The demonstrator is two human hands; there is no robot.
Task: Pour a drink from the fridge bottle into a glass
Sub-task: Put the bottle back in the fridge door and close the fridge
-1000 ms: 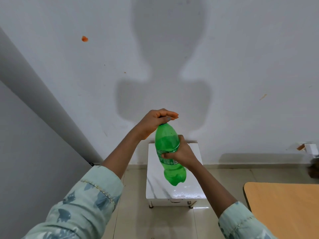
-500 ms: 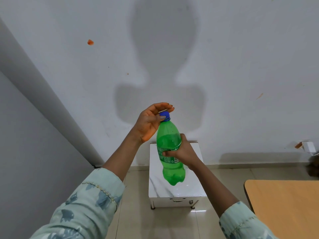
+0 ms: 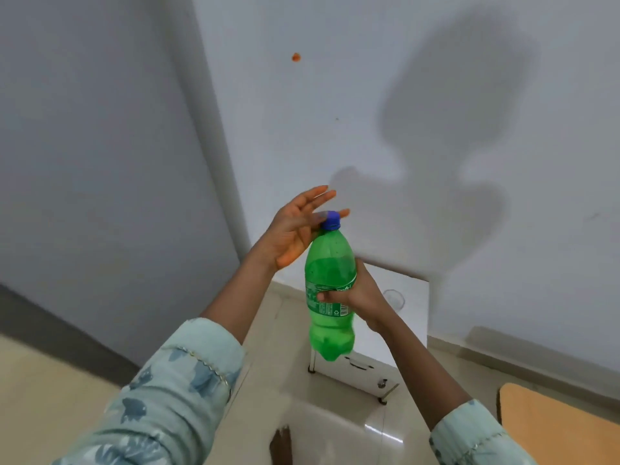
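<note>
- The right hand [image 3: 360, 297] is gripping the green bottle [image 3: 330, 263] round its labelled waist, just right of frame centre, with the fingers curling fully around it. The bottle is hanging upright in the air in front of the small white table [image 3: 414, 317].
- The left hand [image 3: 295, 233] is sitting open beside the blue cap [image 3: 330, 220], its fingers [image 3: 315, 196] straight, fanned toward the wall and holding nothing. I cannot tell whether one of them is brushing the cap.
- With the cap on and nothing poured, opening looks like the step in hand.
- The drink is reaching up toward the bottle's shoulder, so I'm judging it fairly heavy. The thin plastic is likely giving under a squeeze, and it may be slick if it is fridge-cold.
- That waist is the place to hold it. The cap's ribbed rim is asking for a fingertip pinch rather than a flat palm.
- The clear glass [image 3: 394, 298] is standing on the table just right of the gripping hand. It looks light, breakable and easy to knock.
</note>
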